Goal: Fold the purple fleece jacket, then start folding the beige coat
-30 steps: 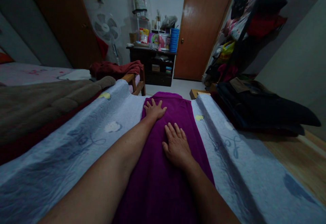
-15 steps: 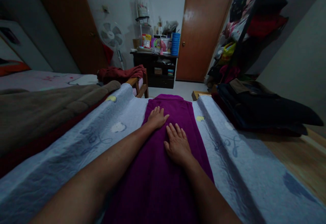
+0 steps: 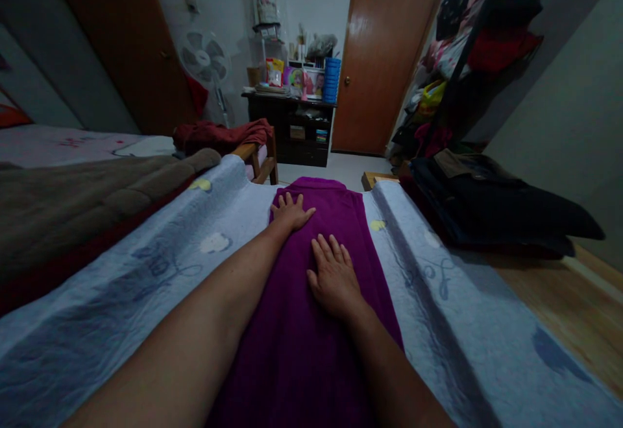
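Note:
A purple garment with a collar at its far end, seemingly a shirt (image 3: 296, 324), lies lengthwise and flat on the grey-blue blanket (image 3: 180, 233). My left hand (image 3: 292, 213) rests on its upper left part near the collar, fingers spread and palm down. Closer to me and a little to the right, my right hand (image 3: 335, 275) lies flat on the middle of the same cloth, its fingers stretched out. Neither hand grips anything. My forearms cover parts of the garment's sides, and its near end runs out of view at the bottom.
Folded dark clothes (image 3: 491, 201) are stacked at the right, beside a wooden surface (image 3: 555, 292). A brown plush blanket (image 3: 97, 188) lies at the left. A dark red cloth (image 3: 219, 136) hangs over a wooden bed frame. Behind stand a fan (image 3: 204, 58) and a black cabinet (image 3: 287, 130).
My left hand has shifted slightly toward the collar's left edge and its fingers have spread wider. My right hand stays flat at nearly the same spot. The view has turned slightly.

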Tool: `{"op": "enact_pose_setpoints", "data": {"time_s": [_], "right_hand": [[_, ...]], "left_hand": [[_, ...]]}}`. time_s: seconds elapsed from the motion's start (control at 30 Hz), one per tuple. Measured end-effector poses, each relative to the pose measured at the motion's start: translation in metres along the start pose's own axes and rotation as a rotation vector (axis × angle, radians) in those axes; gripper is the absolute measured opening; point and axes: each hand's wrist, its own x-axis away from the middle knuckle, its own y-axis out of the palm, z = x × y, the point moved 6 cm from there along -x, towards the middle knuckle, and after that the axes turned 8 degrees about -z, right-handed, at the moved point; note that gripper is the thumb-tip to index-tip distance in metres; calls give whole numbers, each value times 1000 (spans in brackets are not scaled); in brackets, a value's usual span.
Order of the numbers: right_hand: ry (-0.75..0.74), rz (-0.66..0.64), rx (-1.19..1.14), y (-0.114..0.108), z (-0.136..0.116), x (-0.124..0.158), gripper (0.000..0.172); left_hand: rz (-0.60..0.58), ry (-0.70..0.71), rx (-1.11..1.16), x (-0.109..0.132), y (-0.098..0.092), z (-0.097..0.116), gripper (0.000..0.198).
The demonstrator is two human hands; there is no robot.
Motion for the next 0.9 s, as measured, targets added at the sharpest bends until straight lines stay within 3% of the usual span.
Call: {"op": "enact_pose_setpoints", "data": {"time_s": [0.2,0.37,0.57,0.73,0.9], "right_hand": [[-3,-9,4,1,-1,-1,66],[-2,-9,20,2,0,-2,67],[-9,-1,36,1,0,-1,67],[-23,-23,67,1,1,0,71],[-16,-7,100,3,2,-2,73]], "left_hand": [[118,57,-26,16,-6,6,71],[204,250,-82,71,-13,21,55],[16,481,-35,151,4,19,51],[-36,352,-69,201,13,7,59],[-35,264,-72,233,23,2,66]]}}
